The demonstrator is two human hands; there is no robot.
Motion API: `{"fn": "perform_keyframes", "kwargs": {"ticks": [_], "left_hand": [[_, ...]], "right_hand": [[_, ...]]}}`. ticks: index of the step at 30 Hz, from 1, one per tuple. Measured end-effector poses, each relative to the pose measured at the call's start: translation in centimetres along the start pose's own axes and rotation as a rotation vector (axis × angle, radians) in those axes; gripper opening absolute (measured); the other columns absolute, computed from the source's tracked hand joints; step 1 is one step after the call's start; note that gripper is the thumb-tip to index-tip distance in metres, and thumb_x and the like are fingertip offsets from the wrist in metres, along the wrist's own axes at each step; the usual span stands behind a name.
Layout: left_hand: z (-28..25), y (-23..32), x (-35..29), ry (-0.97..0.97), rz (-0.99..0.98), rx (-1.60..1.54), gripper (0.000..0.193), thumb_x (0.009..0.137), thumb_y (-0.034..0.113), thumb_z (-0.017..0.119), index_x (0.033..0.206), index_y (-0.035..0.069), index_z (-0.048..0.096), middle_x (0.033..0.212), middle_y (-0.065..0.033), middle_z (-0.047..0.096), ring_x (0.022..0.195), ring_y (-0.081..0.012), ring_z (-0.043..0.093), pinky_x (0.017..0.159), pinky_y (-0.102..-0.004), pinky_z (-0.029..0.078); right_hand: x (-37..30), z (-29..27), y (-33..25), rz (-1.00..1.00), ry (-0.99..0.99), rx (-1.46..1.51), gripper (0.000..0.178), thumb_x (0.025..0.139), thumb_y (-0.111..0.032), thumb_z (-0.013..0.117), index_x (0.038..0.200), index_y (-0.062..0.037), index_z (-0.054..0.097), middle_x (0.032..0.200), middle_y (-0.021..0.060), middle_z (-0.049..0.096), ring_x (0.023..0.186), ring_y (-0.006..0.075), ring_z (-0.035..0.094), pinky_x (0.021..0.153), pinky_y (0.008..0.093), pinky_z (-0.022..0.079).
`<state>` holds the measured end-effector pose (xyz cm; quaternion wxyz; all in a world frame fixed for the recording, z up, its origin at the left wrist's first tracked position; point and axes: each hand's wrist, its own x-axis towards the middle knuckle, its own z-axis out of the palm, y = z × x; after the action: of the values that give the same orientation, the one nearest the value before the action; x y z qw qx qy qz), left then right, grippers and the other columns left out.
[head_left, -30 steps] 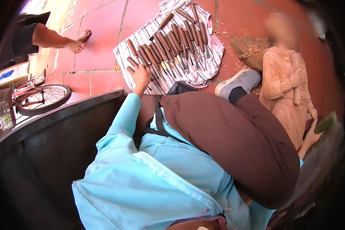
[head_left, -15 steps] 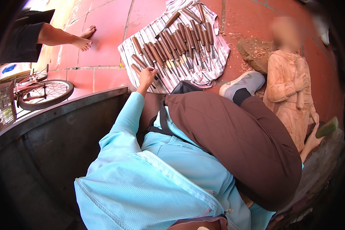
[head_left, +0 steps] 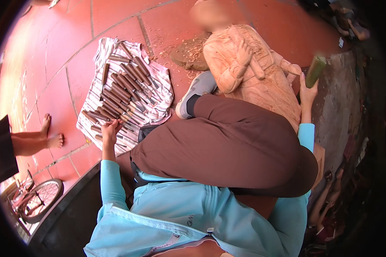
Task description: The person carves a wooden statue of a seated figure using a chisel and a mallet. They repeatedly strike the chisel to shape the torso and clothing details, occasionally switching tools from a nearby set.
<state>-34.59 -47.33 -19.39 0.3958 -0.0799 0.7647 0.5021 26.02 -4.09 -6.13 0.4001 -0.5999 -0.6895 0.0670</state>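
Note:
My left hand [head_left: 110, 129] is at the near edge of a row of carving chisels [head_left: 120, 88] with brown wooden handles. Its fingers are pinched together among the tools; what lies between them is too small to make out. The chisels lie spread on a striped cloth [head_left: 156, 77]. On the right, my right hand [head_left: 308, 95] grips a green cylindrical block [head_left: 316, 71], held upright beside a carved wooden statue [head_left: 261, 92]. The statue lies on its back, its robed figure holding a rod-like shape across the chest. One fingertip of my right hand is close to the statue's carved hand.
My bent leg [head_left: 227, 145] in brown trousers lies between both hands. Wood shavings surround a stump-like block [head_left: 191, 53] on the red tile floor [head_left: 51, 73]. A bystander's bare legs [head_left: 36, 139] and a bicycle [head_left: 40, 199] are at left, near a dark panel [head_left: 68, 214].
My view has swung to the right, so cloth and statue sit farther left. My left hand has stayed by the chisels, its fingers now pinched. The green block in my right hand is now more upright.

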Motion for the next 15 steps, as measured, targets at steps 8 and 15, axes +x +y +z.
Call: {"fn": "perform_keyframes", "kwargs": {"ticks": [8,15], "left_hand": [[16.9,20.2,-10.2,-0.517,0.773,-0.078,0.069,0.087,-0.007,0.058,0.133,0.011,0.010,0.122,-0.0191,0.048,0.100,-0.0324,0.066,0.072,-0.0393,0.063],[33.6,33.6,-21.2,-0.955,0.873,-0.130,0.028,0.105,0.029,0.039,0.102,0.003,0.050,0.090,-0.0125,0.061,0.087,-0.0251,0.062,0.093,-0.0445,0.050]], "right_hand": [[-0.1,-0.1,-1.4,0.007,0.168,0.110,0.038,0.085,-0.024,0.074,0.112,-0.0039,0.057,0.095,0.0112,0.068,0.086,0.0208,0.065,0.077,0.0341,0.051],[-0.5,0.0,-1.3,0.045,0.141,0.159,0.038,0.087,-0.021,0.071,0.117,-0.0035,0.057,0.099,0.0121,0.068,0.091,0.0217,0.067,0.077,0.0341,0.052]]}}
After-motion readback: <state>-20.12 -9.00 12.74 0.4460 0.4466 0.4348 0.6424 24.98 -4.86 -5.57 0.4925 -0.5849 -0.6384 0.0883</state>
